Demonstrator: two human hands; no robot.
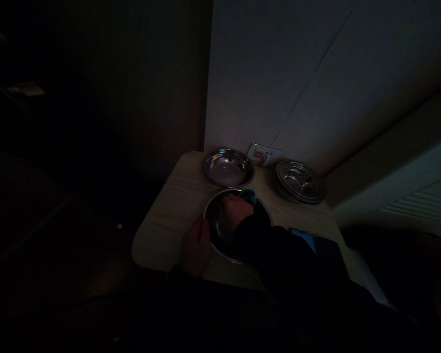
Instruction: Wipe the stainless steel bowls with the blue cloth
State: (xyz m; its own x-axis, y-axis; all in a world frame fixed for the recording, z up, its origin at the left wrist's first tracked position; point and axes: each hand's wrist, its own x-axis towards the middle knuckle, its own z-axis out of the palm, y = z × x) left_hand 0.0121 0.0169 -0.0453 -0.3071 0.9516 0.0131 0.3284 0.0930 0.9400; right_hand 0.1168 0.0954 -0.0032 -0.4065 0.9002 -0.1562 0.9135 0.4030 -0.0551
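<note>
A round metal bowl (213, 236) sits at the front of a small light wooden table, in very dim light. My left hand (196, 246) grips its left rim, with the fingers at the edge. My right hand (236, 212) reaches inside the bowl, its fingers curled down towards the inner wall. A bluish cloth (248, 196) sticks out beside that hand at the far rim; the hand appears closed on it, though the fingertips are lost in shadow. My dark right sleeve covers the right part of the bowl.
Behind stands another shiny metal bowl (228, 169). A stack of metal bowls (300, 182) is at the back right, near a wall socket (264, 154) with a plug in it. A dark object with a blue patch (304, 239) lies right of my arm. The wooden table (161, 223) has rounded corners.
</note>
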